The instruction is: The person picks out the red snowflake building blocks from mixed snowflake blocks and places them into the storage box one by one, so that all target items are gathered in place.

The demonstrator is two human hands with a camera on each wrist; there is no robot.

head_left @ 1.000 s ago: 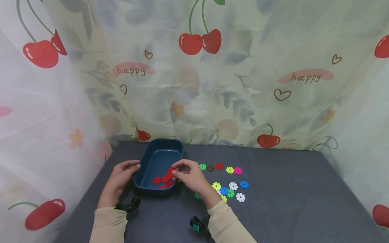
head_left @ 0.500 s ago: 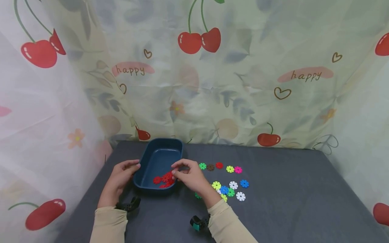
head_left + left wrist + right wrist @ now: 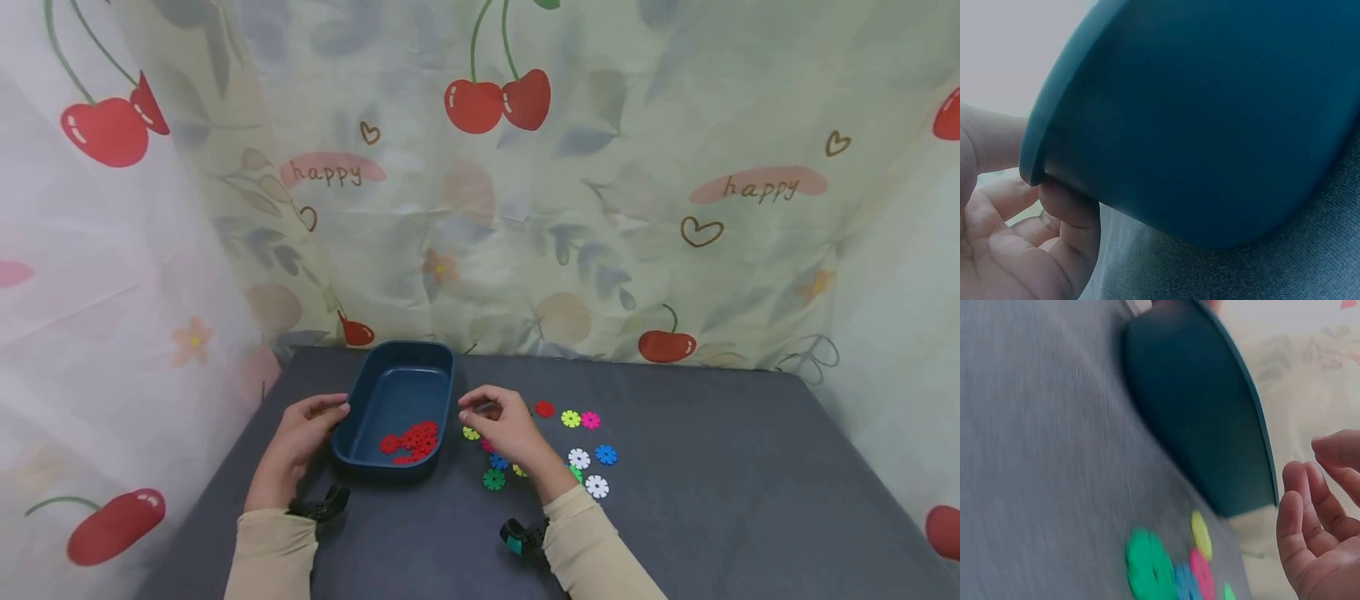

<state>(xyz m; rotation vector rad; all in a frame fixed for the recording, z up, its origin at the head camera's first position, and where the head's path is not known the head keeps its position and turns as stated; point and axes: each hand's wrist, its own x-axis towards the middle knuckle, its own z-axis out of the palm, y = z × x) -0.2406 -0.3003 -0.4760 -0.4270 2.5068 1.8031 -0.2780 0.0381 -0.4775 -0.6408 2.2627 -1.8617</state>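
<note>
A dark blue rectangular plastic basin (image 3: 397, 398) stands at the left of the table, several red notched plastic discs (image 3: 418, 437) lying at its near end. My left hand (image 3: 297, 437) grips the basin's left rim; in the left wrist view, curled fingers (image 3: 1071, 209) tuck under the lip. To the right of the basin, my right hand (image 3: 512, 425) is held above the table with loosely bent fingers and nothing between them. Below it lie a green disc (image 3: 494, 479) and a yellow disc (image 3: 471, 433), with others partly hidden by the hand.
On the dark grey tablecloth (image 3: 720, 483) right of my right hand lie several more discs: a red disc (image 3: 543, 408), a pink disc (image 3: 590, 420), a blue disc (image 3: 606, 454) and a white disc (image 3: 597, 486). A cherry-patterned curtain (image 3: 510, 250) closes off the back and sides.
My right hand lets go of a red disc into the basin and moves right, away from over the rim to above the loose discs. The left hand stays on the rim.
</note>
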